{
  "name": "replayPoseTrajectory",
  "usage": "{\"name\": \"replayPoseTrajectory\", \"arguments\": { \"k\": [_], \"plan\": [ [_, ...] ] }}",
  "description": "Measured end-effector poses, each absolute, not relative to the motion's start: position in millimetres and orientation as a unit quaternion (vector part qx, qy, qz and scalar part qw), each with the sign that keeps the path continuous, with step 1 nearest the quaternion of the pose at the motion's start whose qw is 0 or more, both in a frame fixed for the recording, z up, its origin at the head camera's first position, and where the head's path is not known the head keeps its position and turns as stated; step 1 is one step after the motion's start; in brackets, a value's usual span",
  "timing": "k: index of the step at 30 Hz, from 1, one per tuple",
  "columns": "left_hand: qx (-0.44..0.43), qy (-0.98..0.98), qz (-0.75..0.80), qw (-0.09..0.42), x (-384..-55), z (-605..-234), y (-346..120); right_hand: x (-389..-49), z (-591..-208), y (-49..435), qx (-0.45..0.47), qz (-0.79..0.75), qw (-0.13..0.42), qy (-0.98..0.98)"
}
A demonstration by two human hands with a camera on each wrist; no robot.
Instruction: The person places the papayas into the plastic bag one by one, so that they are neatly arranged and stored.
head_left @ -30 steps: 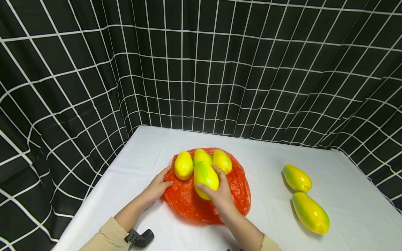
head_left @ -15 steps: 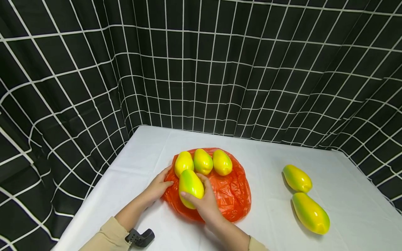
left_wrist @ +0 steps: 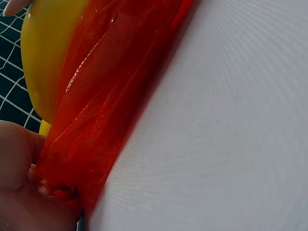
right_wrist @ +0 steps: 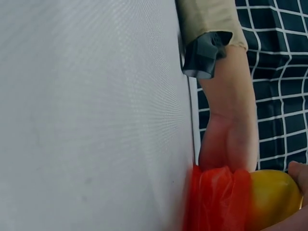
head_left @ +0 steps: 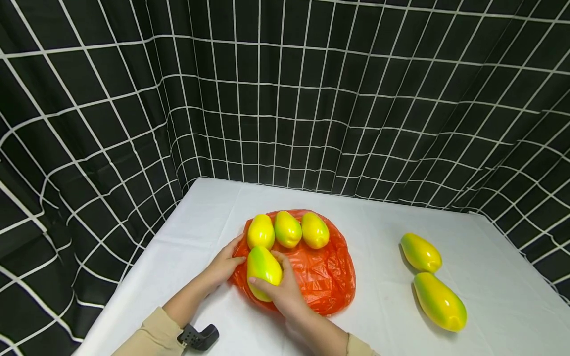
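A yellow-green papaya (head_left: 263, 271) is in my right hand (head_left: 285, 289), its thumb on the near side and fingers round the far side. This papaya is over the left part of a red plastic bag (head_left: 318, 282) lying spread on the table. My left hand (head_left: 224, 262) holds the bag's left edge, thumb over the rim; in the left wrist view its fingers show partly through the red film (left_wrist: 91, 110). Three more papayas stand in a row at the bag's back: left (head_left: 261, 231), middle (head_left: 287, 229) and right (head_left: 315, 230).
Two papayas lie on the white tablecloth (head_left: 378, 296) at the right, a farther one (head_left: 421, 252) touching a nearer one (head_left: 440, 302). A black curtain with a white grid (head_left: 294, 99) encloses the table. A black wrist device (head_left: 199, 337) sits on the left forearm.
My right hand has carried its papaya left and slightly toward me, away from the middle one and in front of the left one. My left hand stays at the bag's edge.
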State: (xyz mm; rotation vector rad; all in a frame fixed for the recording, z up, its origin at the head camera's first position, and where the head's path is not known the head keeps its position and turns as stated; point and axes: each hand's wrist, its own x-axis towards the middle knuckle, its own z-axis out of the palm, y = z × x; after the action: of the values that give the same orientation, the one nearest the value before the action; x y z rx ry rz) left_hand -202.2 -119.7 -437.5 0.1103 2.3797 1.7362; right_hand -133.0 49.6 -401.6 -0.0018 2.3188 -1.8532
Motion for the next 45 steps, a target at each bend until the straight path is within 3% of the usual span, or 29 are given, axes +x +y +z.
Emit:
{"name": "replayPoseTrajectory", "arguments": {
  "k": [45],
  "plan": [
    [0.036,0.798,0.593,0.103,-200.4,-437.0,-119.1,-136.7,-412.5,42.6,0.006,-0.663,0.133,0.737]
  ]
}}
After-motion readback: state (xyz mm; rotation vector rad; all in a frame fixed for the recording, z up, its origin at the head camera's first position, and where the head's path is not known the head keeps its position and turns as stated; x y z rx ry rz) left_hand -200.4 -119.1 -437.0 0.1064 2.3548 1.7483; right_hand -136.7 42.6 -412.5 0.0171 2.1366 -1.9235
